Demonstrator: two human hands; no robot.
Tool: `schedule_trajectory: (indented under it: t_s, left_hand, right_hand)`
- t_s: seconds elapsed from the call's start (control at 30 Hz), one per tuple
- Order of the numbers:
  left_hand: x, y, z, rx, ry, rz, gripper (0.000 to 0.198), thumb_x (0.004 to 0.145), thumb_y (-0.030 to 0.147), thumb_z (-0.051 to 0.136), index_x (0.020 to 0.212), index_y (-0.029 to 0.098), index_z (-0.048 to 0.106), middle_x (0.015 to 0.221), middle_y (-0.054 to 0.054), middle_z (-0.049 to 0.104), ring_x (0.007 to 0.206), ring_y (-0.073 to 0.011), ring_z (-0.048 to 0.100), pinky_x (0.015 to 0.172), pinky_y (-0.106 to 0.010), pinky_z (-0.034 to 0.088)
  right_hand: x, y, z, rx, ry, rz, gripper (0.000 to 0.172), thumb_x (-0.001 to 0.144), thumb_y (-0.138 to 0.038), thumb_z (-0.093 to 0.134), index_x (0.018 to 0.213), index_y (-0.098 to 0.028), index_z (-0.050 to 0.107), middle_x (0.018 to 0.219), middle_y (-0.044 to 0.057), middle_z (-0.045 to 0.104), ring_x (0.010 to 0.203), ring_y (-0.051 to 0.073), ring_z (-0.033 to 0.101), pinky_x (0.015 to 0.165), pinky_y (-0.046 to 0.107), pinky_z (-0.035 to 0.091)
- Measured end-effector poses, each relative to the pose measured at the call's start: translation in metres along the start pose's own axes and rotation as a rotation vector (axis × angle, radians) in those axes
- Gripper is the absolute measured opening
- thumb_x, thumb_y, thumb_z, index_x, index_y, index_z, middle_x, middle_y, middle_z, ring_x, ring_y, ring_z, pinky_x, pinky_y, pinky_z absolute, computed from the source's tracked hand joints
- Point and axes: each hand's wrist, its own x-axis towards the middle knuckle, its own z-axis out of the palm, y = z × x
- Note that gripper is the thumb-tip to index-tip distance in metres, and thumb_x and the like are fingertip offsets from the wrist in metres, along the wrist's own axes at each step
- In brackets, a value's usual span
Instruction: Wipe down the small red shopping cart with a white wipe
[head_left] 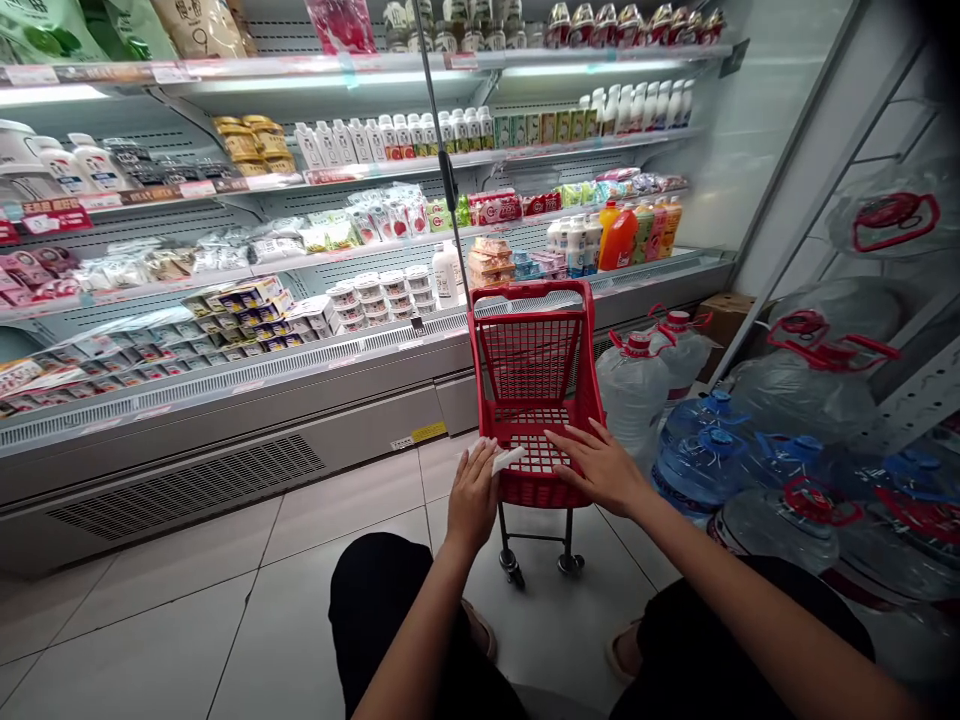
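A small red shopping cart (534,350) stands on the tiled floor right in front of me, its basket holding nothing I can see. My left hand (472,497) rests against the cart's near left corner, fingers folded over a small white cloth or wipe (508,459). Laid flat with fingers spread, my right hand (598,466) presses on the cart's near rim and mesh. My knees in dark trousers show at the bottom, so I am crouching.
An open refrigerated shelf unit (315,230) with dairy, drinks and packaged food runs along the left and back. Large water jugs (705,450) with red handles crowd the floor at right. A cardboard box (726,315) sits behind them. A thin pole (442,150) rises from the cart.
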Motion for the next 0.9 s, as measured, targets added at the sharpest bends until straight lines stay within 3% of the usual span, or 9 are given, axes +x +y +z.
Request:
schedule_trajectory:
  t_s: [0.17,0.33,0.43,0.6,0.73,0.9]
  left_hand:
    - [-0.001,0.0,0.014,-0.006,0.062,-0.063,0.048,0.112,0.024,0.031,0.158,0.03,0.042,0.161,-0.005,0.052,0.155,-0.0223,0.038,0.129,-0.057,0.031]
    - [-0.009,-0.017,0.0,0.025,0.107,-0.081,0.046,0.112,0.026,0.033,0.156,0.03,0.046,0.162,-0.007,0.05,0.155,-0.023,0.039,0.128,-0.057,0.032]
    - [-0.017,-0.03,-0.014,0.046,0.132,-0.11,0.045,0.112,0.027,0.032,0.153,0.03,0.05,0.161,-0.007,0.051,0.153,-0.0228,0.043,0.127,-0.057,0.033]
    - [-0.03,-0.038,-0.029,0.061,0.134,-0.107,0.046,0.111,0.026,0.034,0.155,0.031,0.047,0.159,-0.006,0.054,0.152,-0.0228,0.043,0.128,-0.056,0.033]
    - [-0.04,-0.013,-0.017,0.042,0.177,-0.119,0.049,0.11,0.022,0.035,0.158,0.029,0.042,0.158,-0.006,0.055,0.155,-0.0243,0.038,0.128,-0.059,0.031]
    - [-0.057,0.044,0.005,-0.053,0.104,-0.026,0.053,0.108,0.018,0.038,0.16,0.028,0.039,0.157,-0.007,0.055,0.155,-0.0248,0.039,0.127,-0.06,0.033]
  right_hand:
    - [0.001,-0.02,0.004,0.003,0.012,0.053,0.062,0.108,-0.062,0.029,0.163,-0.033,0.034,0.149,0.003,0.063,0.144,0.024,0.053,0.129,0.059,0.019]
    - [-0.002,-0.064,0.02,-0.096,0.104,0.151,0.07,0.107,-0.062,0.033,0.165,-0.024,0.032,0.151,0.012,0.06,0.149,0.034,0.046,0.126,0.062,0.024]
    - [0.003,-0.082,0.023,-0.089,0.116,0.118,0.071,0.105,-0.063,0.038,0.166,-0.028,0.03,0.156,0.009,0.055,0.153,0.036,0.037,0.125,0.062,0.027]
    - [0.024,-0.065,0.006,-0.001,0.08,-0.04,0.056,0.109,-0.055,0.033,0.162,-0.036,0.038,0.158,-0.002,0.053,0.153,0.028,0.039,0.127,0.056,0.027]
    - [0.028,-0.057,-0.001,0.053,0.081,-0.064,0.051,0.112,-0.047,0.028,0.158,-0.034,0.045,0.153,-0.001,0.059,0.146,0.024,0.049,0.126,0.053,0.028]
    - [0.021,-0.091,0.003,0.066,0.131,0.036,0.056,0.111,-0.046,0.029,0.165,-0.029,0.033,0.154,0.003,0.058,0.141,0.027,0.054,0.118,0.05,0.035]
